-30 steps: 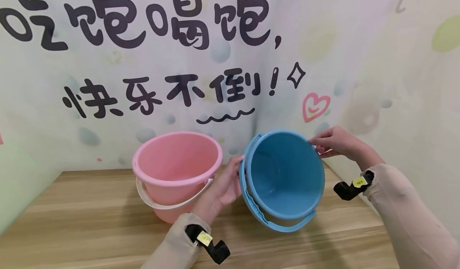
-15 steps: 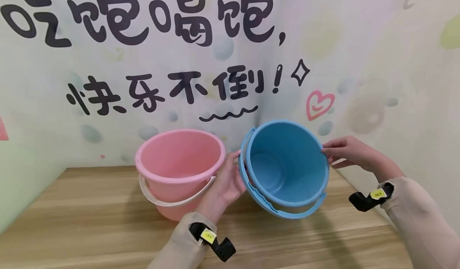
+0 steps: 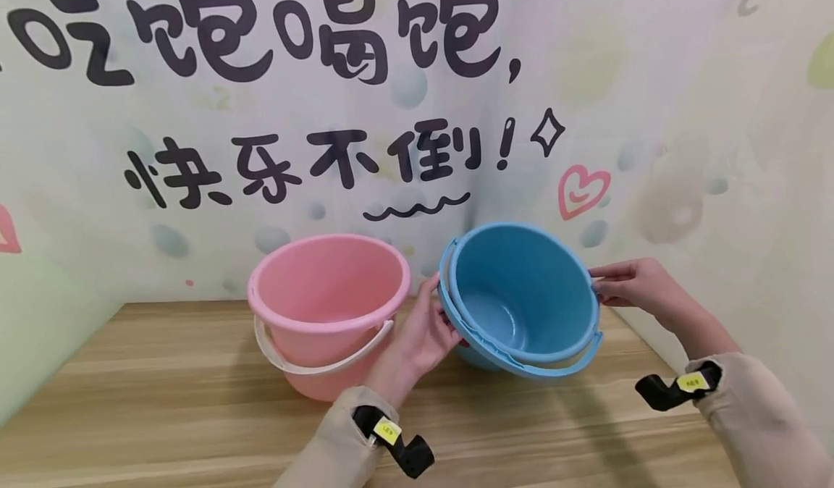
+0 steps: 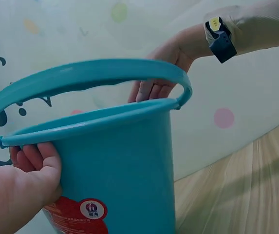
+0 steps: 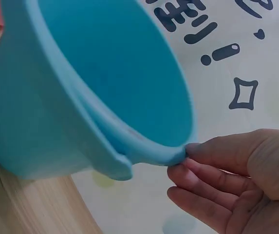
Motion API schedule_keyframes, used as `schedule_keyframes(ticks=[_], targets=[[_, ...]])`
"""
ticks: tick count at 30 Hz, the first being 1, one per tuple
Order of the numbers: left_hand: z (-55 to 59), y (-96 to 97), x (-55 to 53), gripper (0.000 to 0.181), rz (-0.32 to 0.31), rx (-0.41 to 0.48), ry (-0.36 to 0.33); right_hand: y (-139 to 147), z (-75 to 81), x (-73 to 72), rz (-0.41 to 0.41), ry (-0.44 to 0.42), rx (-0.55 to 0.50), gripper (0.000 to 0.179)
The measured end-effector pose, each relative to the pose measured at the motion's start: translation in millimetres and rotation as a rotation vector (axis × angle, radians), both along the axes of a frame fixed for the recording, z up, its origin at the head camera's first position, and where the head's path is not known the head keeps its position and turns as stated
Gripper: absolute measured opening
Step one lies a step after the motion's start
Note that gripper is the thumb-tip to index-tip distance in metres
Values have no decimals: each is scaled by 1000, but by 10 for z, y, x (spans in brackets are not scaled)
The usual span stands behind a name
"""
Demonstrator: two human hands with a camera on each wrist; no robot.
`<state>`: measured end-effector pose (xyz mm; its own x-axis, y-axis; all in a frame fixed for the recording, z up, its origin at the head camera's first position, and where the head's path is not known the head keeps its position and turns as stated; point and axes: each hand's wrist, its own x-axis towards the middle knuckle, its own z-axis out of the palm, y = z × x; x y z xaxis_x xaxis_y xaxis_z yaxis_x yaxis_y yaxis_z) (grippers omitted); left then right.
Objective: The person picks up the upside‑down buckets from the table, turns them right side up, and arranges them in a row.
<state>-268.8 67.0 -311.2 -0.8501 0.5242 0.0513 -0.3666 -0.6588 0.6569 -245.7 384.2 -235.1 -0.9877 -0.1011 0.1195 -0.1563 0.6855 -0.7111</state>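
A blue bucket [image 3: 521, 292], tilted with its mouth toward me, is between my two hands. Its blue handle [image 4: 95, 73] is folded against the rim on the near side. My left hand [image 3: 426, 336] grips the bucket's left side, fingers curled under the rim, as the left wrist view shows. On the far right of the rim my right hand [image 3: 641, 289] pinches the edge between thumb and fingers [image 5: 217, 151]. A red label [image 4: 76, 214] shows on the outer wall. Beside my left wrist stands a pink bucket [image 3: 319, 361], upright, with a white handle [image 3: 287, 365] hanging down in front.
The wooden tabletop [image 3: 163, 415] runs below both buckets. Close behind them is a wall sheet [image 3: 495, 191] printed with black characters and a pink heart. Another wall [image 3: 769, 256] closes the right side.
The blue bucket has tipped more upright, so more of its inside bottom shows. My right hand has shifted right and slightly down with the rim. The pink bucket stays in place.
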Motion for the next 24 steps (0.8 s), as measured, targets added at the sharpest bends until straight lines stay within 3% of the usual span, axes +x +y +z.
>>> schedule_keyframes(ticks=[4,16,24], targets=[[-4,20,-39,63,18,-21,19,6,2,-38,-49,27,10,48],[-27,88,-108,75,55,47,-125,23,-65,-238,-98,-17,-42,43],[-43,119,-138,68,93,67,-180,15,-104,-304,-112,-34,-47,42]])
